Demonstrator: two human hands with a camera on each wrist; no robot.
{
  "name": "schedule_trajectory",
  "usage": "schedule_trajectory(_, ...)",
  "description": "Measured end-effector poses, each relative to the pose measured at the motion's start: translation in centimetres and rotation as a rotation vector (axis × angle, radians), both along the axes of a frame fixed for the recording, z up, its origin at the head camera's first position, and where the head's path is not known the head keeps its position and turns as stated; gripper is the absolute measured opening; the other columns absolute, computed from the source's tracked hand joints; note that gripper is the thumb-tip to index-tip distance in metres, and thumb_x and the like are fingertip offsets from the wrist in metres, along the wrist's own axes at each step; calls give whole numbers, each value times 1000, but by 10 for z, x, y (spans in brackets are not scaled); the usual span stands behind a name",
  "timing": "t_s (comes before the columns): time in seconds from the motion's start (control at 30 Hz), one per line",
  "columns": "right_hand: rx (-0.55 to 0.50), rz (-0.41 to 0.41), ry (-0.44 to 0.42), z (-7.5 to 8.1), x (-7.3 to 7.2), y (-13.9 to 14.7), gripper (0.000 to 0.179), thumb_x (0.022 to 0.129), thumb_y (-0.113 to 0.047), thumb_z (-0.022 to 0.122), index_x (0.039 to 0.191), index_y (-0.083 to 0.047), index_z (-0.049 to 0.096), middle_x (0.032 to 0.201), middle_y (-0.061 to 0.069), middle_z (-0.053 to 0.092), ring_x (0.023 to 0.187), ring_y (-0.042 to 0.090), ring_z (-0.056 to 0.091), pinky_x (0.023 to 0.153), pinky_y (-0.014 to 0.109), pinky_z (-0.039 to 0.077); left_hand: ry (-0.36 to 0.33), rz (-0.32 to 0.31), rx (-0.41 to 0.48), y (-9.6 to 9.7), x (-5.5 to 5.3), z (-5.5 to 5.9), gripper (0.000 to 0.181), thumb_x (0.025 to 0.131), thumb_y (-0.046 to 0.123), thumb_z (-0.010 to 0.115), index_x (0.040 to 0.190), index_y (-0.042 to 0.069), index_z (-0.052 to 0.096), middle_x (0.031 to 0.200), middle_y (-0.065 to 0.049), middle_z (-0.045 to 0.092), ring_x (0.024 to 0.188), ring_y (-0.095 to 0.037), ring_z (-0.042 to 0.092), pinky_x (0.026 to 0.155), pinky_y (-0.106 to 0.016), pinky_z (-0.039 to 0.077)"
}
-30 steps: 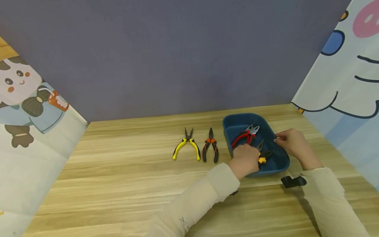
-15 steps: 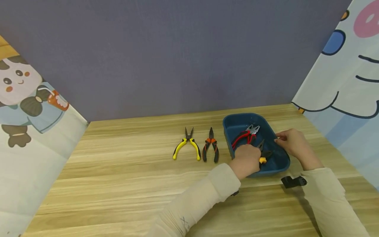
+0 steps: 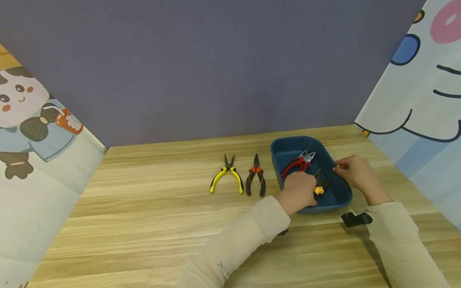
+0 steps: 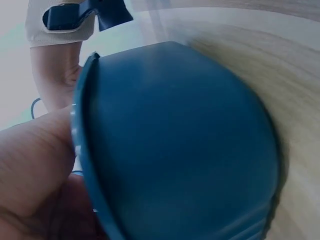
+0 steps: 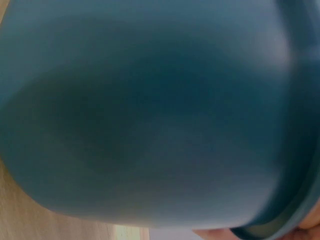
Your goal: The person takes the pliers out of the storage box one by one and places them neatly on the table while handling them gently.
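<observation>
My left hand (image 3: 298,191) reaches over the near-left rim into a dark blue plastic bin (image 3: 336,192). Its curled fingers hold pliers with yellow-orange and black handles (image 3: 319,190); most of the grip is hidden behind the hand. Beyond them in the bin lie red-and-black pliers (image 3: 292,164) with silver jaws. On the bin's right side, my right hand (image 3: 356,173) pinches the rim between thumb and fingers. Both wrist views are mostly filled by the bin's outer wall (image 4: 175,140), with part of the left hand (image 4: 35,155) at the rim.
Left of the bin, yellow-and-black long-nose pliers (image 3: 217,179) lie spread on the wooden table (image 3: 144,208). Orange-and-black pliers (image 3: 256,170) lie between those and the bin. A grey panel (image 3: 216,72) stands behind the table, with printed cloths at both sides.
The orange-handled pliers have turned slightly under my left hand, and their dark jaws show less. My right hand stays on the rim; the bin has hardly moved.
</observation>
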State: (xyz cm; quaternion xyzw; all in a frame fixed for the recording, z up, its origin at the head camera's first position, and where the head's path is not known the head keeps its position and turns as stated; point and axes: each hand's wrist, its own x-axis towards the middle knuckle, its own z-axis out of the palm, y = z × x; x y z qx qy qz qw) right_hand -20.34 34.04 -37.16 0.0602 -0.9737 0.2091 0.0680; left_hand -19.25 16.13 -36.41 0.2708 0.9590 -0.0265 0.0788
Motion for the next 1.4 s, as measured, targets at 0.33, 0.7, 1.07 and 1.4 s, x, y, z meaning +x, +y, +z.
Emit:
schedule_trajectory(0.33, 14, -11, 7, 0, 0, -1, 29, 85, -5, 62, 104, 16, 63, 81, 26, 67, 74, 43, 63, 67, 53, 49, 30, 9, 16, -5, 2, 17, 27, 73, 54, 75, 78, 28, 68, 79, 12, 63, 71, -6, 57, 50, -22, 45)
schedule_trajectory(0.7, 11, -9, 17, 2, 1, -1, 26, 84, -5, 64, 101, 15, 65, 76, 24, 67, 69, 39, 62, 65, 51, 48, 74, 1, 59, -22, 11, 38, 27, 75, 52, 73, 73, 26, 67, 79, 7, 60, 69, -10, 56, 49, -22, 44)
schedule_trajectory(1.07, 11, 22, 63, -1, 1, 2, 26, 82, -5, 65, 98, 16, 65, 75, 22, 68, 69, 38, 63, 67, 53, 48, 50, -13, 175, -55, 9, 45, 40, 78, 47, 73, 59, 17, 54, 69, 3, 50, 64, -11, 46, 49, -22, 36)
schedule_trajectory(1.4, 10, 14, 43, 0, 2, 2, 27, 83, -5, 65, 99, 16, 65, 76, 23, 68, 72, 40, 63, 67, 53, 48, 11, 42, 234, -82, 3, 45, 38, 78, 45, 74, 69, 15, 53, 67, 3, 46, 58, -10, 44, 45, -22, 34)
